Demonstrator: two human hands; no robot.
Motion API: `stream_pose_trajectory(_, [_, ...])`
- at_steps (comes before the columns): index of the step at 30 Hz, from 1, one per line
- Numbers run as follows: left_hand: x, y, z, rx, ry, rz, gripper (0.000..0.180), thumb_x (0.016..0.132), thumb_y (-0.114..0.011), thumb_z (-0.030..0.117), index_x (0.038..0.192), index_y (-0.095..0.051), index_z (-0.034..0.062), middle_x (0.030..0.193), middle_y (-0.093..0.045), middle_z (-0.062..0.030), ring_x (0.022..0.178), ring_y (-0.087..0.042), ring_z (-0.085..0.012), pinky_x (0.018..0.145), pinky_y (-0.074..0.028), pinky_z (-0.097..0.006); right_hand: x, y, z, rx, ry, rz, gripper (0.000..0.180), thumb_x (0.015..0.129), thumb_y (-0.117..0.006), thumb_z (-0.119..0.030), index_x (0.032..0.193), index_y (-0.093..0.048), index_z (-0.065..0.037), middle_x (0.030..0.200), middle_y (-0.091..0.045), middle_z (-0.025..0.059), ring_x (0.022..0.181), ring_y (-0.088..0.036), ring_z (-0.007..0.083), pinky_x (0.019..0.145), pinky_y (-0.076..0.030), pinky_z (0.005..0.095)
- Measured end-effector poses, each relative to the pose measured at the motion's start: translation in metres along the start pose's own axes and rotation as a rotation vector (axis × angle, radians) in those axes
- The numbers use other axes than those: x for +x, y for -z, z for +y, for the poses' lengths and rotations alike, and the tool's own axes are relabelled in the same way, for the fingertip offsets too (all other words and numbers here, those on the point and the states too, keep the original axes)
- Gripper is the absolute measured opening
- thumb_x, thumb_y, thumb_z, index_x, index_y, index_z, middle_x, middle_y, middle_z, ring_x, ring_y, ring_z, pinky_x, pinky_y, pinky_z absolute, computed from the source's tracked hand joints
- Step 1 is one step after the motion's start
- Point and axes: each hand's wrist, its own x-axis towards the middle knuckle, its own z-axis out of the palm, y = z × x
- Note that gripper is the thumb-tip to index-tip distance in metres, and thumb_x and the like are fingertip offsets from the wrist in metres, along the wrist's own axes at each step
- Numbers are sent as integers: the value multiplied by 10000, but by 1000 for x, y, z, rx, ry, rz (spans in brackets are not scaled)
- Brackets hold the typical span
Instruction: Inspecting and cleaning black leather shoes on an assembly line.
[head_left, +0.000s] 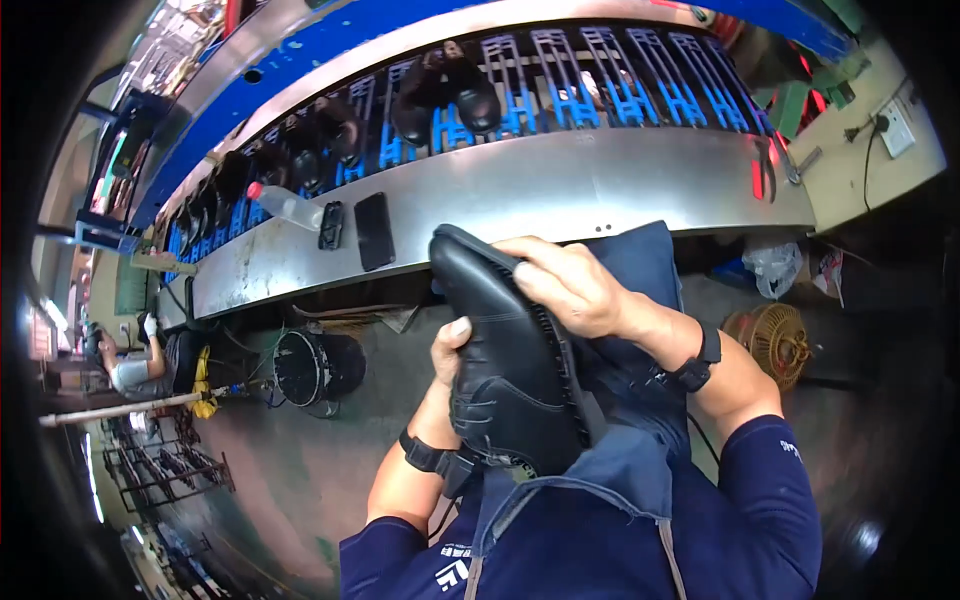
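Note:
A black leather shoe (pixel 505 350) is held up in front of my body, toe pointing away from me and its sole edge turned to the right. My left hand (pixel 452 350) grips the shoe's left side, with the thumb on the upper; the other fingers are hidden behind it. On the opposite side, my right hand (pixel 568 284) has its fingers bent against the sole edge near the toe. The right thumb is out of sight. A blue apron (pixel 630 480) covers my lap beneath the shoe.
Ahead runs a metal bench (pixel 560 185) beside a conveyor of blue racks (pixel 570 105) carrying several black shoes (pixel 478 105). On the bench lie a phone (pixel 375 231), a plastic bottle (pixel 288 205) and red-handled pliers (pixel 764 172). A black bucket (pixel 300 366) stands left; a person (pixel 140 370) works farther off.

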Motion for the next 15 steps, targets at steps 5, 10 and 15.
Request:
stream_pose_trajectory(5, [6,-2,-15,121,-216,92,833,780,-631,529,1424,-445,35,1328,-576,-169,1217,-588,-298,1079,-459,-430,-4,-10,-50,-383,-375,-329,556,873,-683,-305,1188,-473,101,793,-659,212,749,-696,362,609,-548,434])
stream_pose_trajectory(10, [20,6,-9,39,-169,-11,682,862,-631,530,1326,-549,35,1207,-666,-161,1091,-665,-312,999,-535,-450,-95,-25,-61,-226,-335,-32,844,851,-736,-262,1438,-302,161,950,-609,230,795,-613,360,747,-516,430])
stream_pose_trajectory(15, [21,12,-5,-22,-53,127,662,875,-612,534,1310,-569,37,1206,-674,-162,1076,-676,-304,979,-545,-463,-157,-21,-47,-264,-217,36,786,876,-693,-299,1500,-346,30,1157,-557,205,996,-590,362,846,-517,451])
